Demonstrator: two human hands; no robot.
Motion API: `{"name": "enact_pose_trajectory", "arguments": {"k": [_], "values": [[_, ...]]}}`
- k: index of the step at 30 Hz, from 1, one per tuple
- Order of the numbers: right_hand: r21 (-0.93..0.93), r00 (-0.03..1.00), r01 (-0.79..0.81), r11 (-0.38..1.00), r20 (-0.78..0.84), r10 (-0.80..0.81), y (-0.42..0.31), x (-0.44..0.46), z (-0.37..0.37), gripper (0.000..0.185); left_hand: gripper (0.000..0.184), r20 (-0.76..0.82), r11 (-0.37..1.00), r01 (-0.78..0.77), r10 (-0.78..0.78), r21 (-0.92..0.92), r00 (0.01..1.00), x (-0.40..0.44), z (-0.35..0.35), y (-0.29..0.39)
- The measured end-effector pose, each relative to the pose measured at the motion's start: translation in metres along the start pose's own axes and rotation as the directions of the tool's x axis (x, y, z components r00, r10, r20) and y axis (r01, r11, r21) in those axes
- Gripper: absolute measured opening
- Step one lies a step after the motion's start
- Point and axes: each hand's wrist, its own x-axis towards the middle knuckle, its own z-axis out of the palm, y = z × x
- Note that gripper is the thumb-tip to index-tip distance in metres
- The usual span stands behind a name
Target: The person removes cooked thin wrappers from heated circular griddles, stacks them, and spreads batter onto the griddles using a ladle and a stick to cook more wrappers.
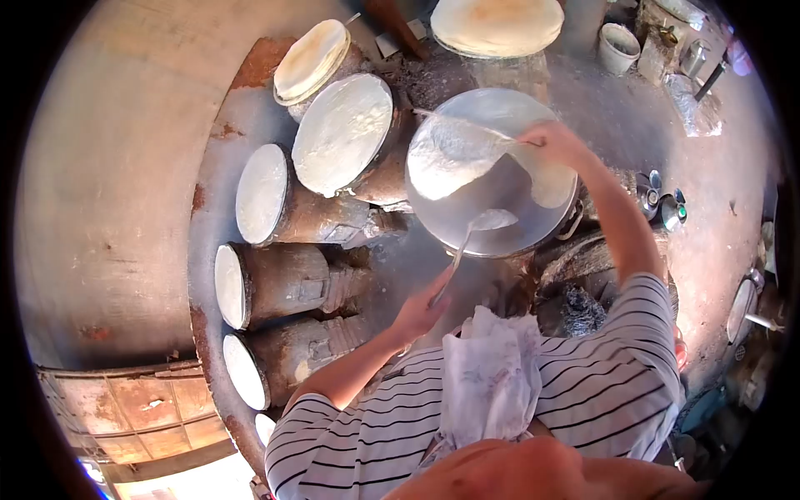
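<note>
My left hand (421, 312) is closed around the handle of a ladle (492, 219). The ladle's pale head is over the near side of a wide round metal pan (508, 187). Across the far side of this pan, my right hand (550, 143) is closed on what looks like a thin stick (467, 125). A white, film-like sheet (454, 154) spreads below the stick toward the left rim. Whether the sheet hangs from the stick or lies in the pan, I cannot tell. Grey surface shows in the pan's middle, with more white at its right side.
Several round pans with white surfaces, such as this one (344, 133), stand on brick-like stoves (292, 287) along the left. Another large pan (497, 25) is at the back. A white bucket (618, 48) stands back right. Dark crumpled material (583, 310) lies near my right side.
</note>
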Motion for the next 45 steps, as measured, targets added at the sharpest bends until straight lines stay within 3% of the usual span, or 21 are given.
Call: {"name": "enact_pose_trajectory", "arguments": {"k": [1,3,4,6,8,10,13,15,17,20,23,27,30,32,33,34,35,36,40,41,45], "values": [[0.001,0.986,0.140,0.990,-0.092,-0.140,0.002,0.010,0.004,0.038,0.057,0.088,0.975,0.209,-0.202,-0.081,0.976,0.003,-0.004,0.019],[0.009,0.986,0.148,0.989,0.073,-0.148,-0.005,0.007,0.005,0.038,0.057,0.065,0.976,0.209,-0.205,-0.064,0.977,0.003,-0.014,0.017],[0.012,0.981,0.105,0.994,0.161,-0.106,-0.011,-0.002,-0.003,0.038,0.057,-0.039,1.000,0.009,-0.009,0.017,0.999,-0.005,-0.010,0.008],[0.093,0.955,-0.011,0.996,0.297,-0.017,-0.005,-0.015,-0.015,0.036,0.057,-0.054,0.997,0.079,-0.080,-0.018,0.995,-0.022,-0.006,0.002],[0.074,0.992,0.032,0.997,0.117,-0.040,0.004,0.003,-0.009,0.037,0.056,0.213,0.794,0.583,-0.548,-0.173,0.809,-0.027,-0.030,0.048],[0.060,0.990,0.133,0.989,0.047,-0.136,0.003,0.017,0.002,0.037,0.057,0.162,0.878,0.459,-0.437,-0.139,0.885,-0.031,-0.024,0.042],[-0.075,0.955,0.154,0.985,0.269,-0.129,-0.001,0.001,-0.013,0.036,0.057,0.007,0.976,0.174,-0.174,-0.129,0.985,-0.052,-0.026,0.003],[-0.050,0.968,-0.117,0.992,0.217,0.125,0.009,-0.028,-0.031,0.034,0.058,-0.046,0.939,0.246,-0.264,-0.239,0.963,-0.072,-0.033,-0.004],[-0.027,0.907,-0.386,0.922,0.171,0.385,0.017,-0.060,-0.046,0.033,0.058,0.042,0.719,0.551,-0.592,-0.425,0.805,-0.051,-0.059,0.053],[0.144,0.949,-0.297,0.944,-0.064,0.308,-0.011,-0.071,-0.009,0.034,0.058,0.093,0.687,0.504,-0.542,-0.524,0.835,-0.027,-0.036,0.033],[0.001,0.974,-0.216,0.976,0.064,0.216,-0.042,-0.109,-0.024,0.034,0.060,0.126,0.680,0.455,-0.476,-0.575,0.870,-0.026,-0.032,0.033],[0.116,0.889,-0.344,0.932,-0.279,0.363,-0.050,-0.130,0.019,0.035,0.059,0.217,0.611,0.476,-0.450,-0.632,0.866,-0.012,-0.030,0.031],[-0.080,0.931,-0.342,0.936,-0.164,0.326,-0.096,-0.164,0.043,0.035,0.059,0.236,0.554,0.448,-0.412,-0.702,0.880,-0.002,-0.057,0.059],[0.073,0.810,-0.536,0.841,-0.238,0.537,-0.124,-0.220,0.070,0.031,0.058,0.233,0.510,0.333,-0.251,-0.793,0.939,-0.017,-0.115,0.051],[0.405,0.651,-0.594,0.696,-0.266,0.711,-0.135,-0.239,0.101,0.029,0.057,0.200,0.476,0.255,-0.165,-0.842,0.966,-0.026,-0.138,0.041],[0.683,0.696,-0.314,0.660,-0.307,0.649,-0.149,-0.229,0.142,0.033,0.055,0.152,0.407,0.139,-0.001,-0.903,0.988,-0.023,-0.152,0.032],[0.904,0.632,-0.146,0.401,-0.227,0.741,-0.188,-0.190,0.181,0.040,0.053,0.096,0.316,0.048,0.138,-0.947,0.986,-0.019,-0.161,0.023],[0.919,0.629,-0.063,0.389,-0.266,0.730,-0.228,-0.137,0.214,0.042,0.052,0.057,0.394,0.047,0.015,-0.918,0.998,-0.018,-0.166,0.024],[0.964,0.549,0.139,0.225,-0.265,0.793,-0.213,0.026,0.364,0.037,0.051,0.057,0.220,0.026,0.134,-0.975,0.989,-0.020,-0.187,0.000],[0.969,0.539,0.222,0.108,-0.214,0.815,-0.223,0.035,0.377,0.037,0.049,0.035,0.263,-0.008,0.158,-0.965,0.987,-0.022,-0.191,-0.004],[0.942,0.373,0.311,0.127,-0.244,0.895,-0.269,-0.013,0.400,0.038,0.046,0.017,0.384,-0.039,0.141,-0.923,0.990,-0.061,-0.219,-0.009]]}}
